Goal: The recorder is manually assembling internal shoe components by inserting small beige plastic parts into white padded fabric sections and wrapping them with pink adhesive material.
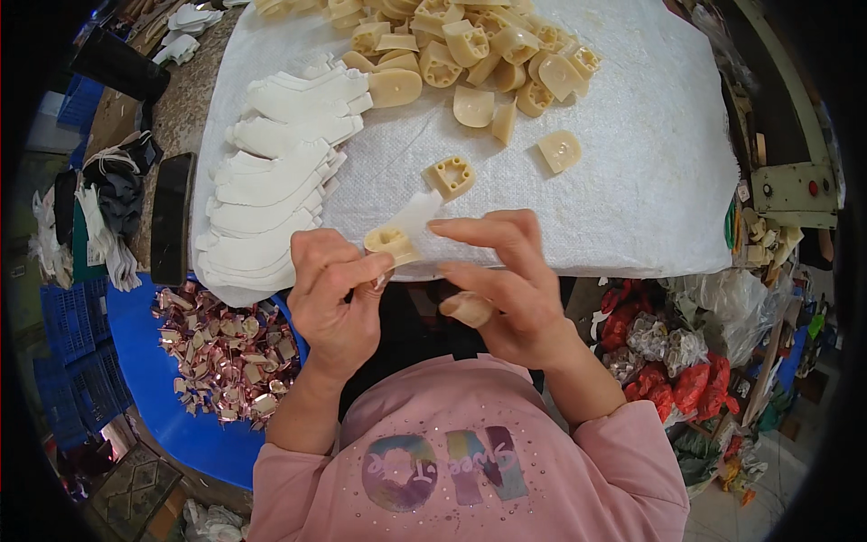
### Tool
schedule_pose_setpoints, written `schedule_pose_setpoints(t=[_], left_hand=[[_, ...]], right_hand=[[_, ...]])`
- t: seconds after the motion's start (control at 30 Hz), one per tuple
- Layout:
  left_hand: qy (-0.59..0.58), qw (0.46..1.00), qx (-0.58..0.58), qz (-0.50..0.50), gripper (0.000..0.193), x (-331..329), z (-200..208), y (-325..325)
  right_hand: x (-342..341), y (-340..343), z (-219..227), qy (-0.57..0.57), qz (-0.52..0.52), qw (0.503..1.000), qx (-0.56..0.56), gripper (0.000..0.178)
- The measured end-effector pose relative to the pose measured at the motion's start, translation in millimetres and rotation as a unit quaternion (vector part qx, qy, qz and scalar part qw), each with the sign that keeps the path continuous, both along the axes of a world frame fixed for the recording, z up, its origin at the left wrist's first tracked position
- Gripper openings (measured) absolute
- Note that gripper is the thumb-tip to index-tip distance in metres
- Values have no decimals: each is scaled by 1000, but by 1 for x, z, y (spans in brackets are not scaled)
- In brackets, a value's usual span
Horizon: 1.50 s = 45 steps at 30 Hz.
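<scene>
In my left hand [336,294], pinched between thumb and fingers, is a beige plastic shoe heel [388,239] with a hollow on its upper face. A thin white cut piece [417,215] sits against that heel, one end sticking up to the right. My right hand [506,280] is beside it with fingers apart; its index fingertip is close to the white piece, and I cannot tell if they touch. Just beyond lies another beige heel [451,177], hollow side up. Overlapping white cut pieces [262,203] form a long row to the left.
Many beige heels [470,45] are heaped on the far side of the white woven cover [623,181]. A phone [172,217] lies at left, near a black cylinder [117,63]. Below, a blue tub [153,379] contains shiny pink pieces [230,357]. Red and clear bags [691,388] are at right.
</scene>
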State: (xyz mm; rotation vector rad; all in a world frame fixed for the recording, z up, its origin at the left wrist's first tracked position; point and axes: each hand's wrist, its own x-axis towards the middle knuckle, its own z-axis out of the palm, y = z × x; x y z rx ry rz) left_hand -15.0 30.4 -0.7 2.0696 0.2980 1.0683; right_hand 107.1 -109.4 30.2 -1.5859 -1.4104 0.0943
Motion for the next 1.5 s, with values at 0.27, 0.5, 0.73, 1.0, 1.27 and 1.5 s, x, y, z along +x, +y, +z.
schedule_pose_setpoints(t=[0.27,0.5,0.73,1.0,1.27,1.5], left_hand=[[-106,988,-69,-94,22,7,6,-19],[-53,987,-3,-149,29,8,1,-27],[15,979,190,-72,18,12,8,-36],[95,989,61,-96,13,9,10,-29],[10,948,-211,-236,19,6,1,-29],[75,975,-76,-196,16,7,1,-27]], right_hand=[[-24,-17,-36,540,-24,841,36,23],[-28,-27,-28,596,-22,796,105,26],[-30,-23,-23,508,-53,859,41,23],[-13,-19,-19,256,-80,961,-63,22],[17,-17,-23,584,98,797,-117,25],[20,-11,-22,510,64,836,-189,20]])
